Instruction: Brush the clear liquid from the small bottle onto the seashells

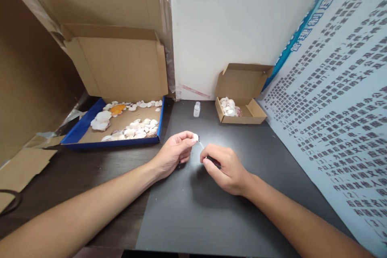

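Perhaps a shell (196, 137) in left hand (175, 149), thin tool (202, 145) in right hand (226, 168)

A dark brown wood-grain table (121, 229) carries a smooth dark grey sheet (181, 213) across its middle and right. Left of the sheet, toward the far side, sits an open, blue-edged cardboard box (111, 144). On the sheet's far part stand a small clear bottle with a white label (196, 109) and, farther right, a smaller open brown cardboard box (242, 120).

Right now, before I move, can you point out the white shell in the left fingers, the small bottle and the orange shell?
White shell (196, 137): head view, on its exposed face.
Small bottle (196, 110): head view, middle of its body.
Orange shell (117, 109): head view, middle of its upper surface.
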Demonstrator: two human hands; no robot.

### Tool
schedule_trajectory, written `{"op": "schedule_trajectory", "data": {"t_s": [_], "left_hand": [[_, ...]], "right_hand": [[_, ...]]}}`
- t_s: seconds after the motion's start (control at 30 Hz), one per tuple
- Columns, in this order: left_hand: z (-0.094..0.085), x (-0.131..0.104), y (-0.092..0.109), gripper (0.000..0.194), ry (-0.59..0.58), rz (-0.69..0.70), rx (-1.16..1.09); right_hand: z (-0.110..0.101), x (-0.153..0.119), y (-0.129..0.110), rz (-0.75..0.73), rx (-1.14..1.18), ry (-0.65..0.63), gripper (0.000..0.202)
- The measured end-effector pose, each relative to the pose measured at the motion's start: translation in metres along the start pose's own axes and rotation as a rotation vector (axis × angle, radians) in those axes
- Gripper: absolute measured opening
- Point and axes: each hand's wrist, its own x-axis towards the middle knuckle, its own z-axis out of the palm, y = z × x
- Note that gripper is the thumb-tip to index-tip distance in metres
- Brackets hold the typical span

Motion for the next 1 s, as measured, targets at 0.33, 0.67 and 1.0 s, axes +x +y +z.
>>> {"op": "schedule_trajectory", "data": {"t_s": [0.33, 0.67, 1.0], "left_hand": [[0.0028, -0.0009, 0.0016, 0.023, 0.047, -0.002, -0.031], [0.0019, -0.0005, 0.0003, 0.022, 0.028, 0.008, 0.008], [0.0031, -0.0015, 0.0017, 0.027, 0.032, -0.024, 0.055]], "right_hand": [[-0.0005, -0.0002, 0.0008, 0.042, -0.006, -0.062, 0.013], [-0.0004, 0.0007, 0.0001, 0.034, 0.023, -0.022, 0.015], [-0.0035, 0.0025, -0.0016, 0.016, 0.032, 0.054, 0.017]]}}
